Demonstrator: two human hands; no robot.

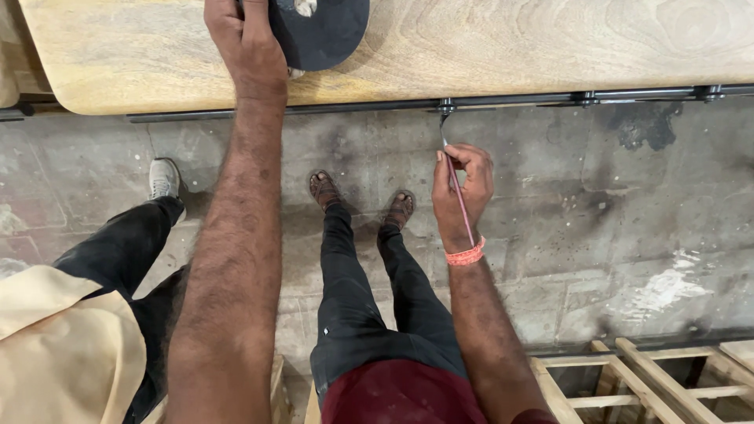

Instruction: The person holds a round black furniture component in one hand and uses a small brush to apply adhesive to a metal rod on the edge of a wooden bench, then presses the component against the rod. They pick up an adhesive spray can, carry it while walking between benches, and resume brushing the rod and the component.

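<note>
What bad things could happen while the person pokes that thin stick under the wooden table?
1. The thin tool in the right hand touches the metal rail at one small fitting; it might slip off and jab the fingers.
2. The left hand presses a dark round pad near the wooden tabletop edge; it could slide off towards the sandalled feet.
</note>
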